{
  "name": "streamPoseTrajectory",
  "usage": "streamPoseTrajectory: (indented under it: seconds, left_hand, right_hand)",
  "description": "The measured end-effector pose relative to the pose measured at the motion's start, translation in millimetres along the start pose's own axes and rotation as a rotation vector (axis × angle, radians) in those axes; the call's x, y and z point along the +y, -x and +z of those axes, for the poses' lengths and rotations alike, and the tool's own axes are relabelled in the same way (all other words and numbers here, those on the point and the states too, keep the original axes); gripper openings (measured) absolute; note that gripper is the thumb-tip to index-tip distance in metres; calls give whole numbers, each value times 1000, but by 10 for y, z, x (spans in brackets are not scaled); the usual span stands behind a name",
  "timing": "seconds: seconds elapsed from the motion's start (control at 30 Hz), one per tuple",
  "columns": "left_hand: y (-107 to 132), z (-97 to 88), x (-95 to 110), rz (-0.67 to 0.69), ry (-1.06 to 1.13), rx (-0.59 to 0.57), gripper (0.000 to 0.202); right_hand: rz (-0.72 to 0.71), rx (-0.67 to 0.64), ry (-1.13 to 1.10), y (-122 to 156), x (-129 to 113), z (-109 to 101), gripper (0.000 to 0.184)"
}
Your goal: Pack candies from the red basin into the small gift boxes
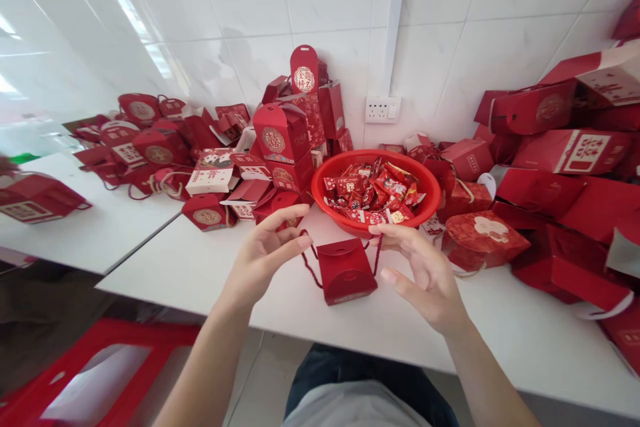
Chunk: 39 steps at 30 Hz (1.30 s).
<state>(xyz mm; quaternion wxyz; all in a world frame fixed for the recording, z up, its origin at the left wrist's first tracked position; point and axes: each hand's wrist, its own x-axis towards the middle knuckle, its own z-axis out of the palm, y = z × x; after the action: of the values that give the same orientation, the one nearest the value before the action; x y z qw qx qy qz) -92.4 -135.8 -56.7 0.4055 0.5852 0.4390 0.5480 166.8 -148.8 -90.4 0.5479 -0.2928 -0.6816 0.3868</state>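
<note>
A small closed red gift box point(346, 271) with a dark red cord handle hangs just above the white table point(210, 267), in front of me. My left hand point(265, 250) pinches the left end of the cord with thumb and fingertips. My right hand point(425, 273) holds the right end of the cord between thumb and forefinger, its other fingers spread. Right behind the box stands a round red plastic basket point(376, 159) filled with wrapped red candies point(375, 195).
Piles of red gift boxes point(283, 140) line the tiled wall at the back, with more stacked boxes at the right point(560, 147). A wall socket point(383, 109) sits above the basket. A second white table stands at left, and a red crate point(100, 373) on the floor.
</note>
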Motion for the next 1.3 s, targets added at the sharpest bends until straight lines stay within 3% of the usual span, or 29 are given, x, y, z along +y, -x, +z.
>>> streamPoseTrajectory:
  seconds: [0.27, 0.53, 0.83, 1.03, 1.17, 1.3]
  left_hand:
    - [122, 232, 210, 137, 33, -221, 30]
    - [-62, 334, 202, 211, 7, -193, 22]
    - [-37, 506, 26, 282, -200, -119, 29]
    - [11, 546, -29, 351, -482, -68, 38]
    - [-3, 552, -94, 361, -521, -62, 37]
    - [-32, 539, -126, 307, -389, -47, 40]
  right_hand:
    - [-50, -111, 130, -78, -154, 168, 59]
    - [-21, -105, 155, -151, -156, 200, 56]
    - [54, -160, 76, -98, -111, 331, 81]
    - [89, -220, 60, -43, -12, 422, 98]
    - [92, -233, 53, -48, 9, 443, 97]
    - [28, -189, 94, -59, 22, 392, 83]
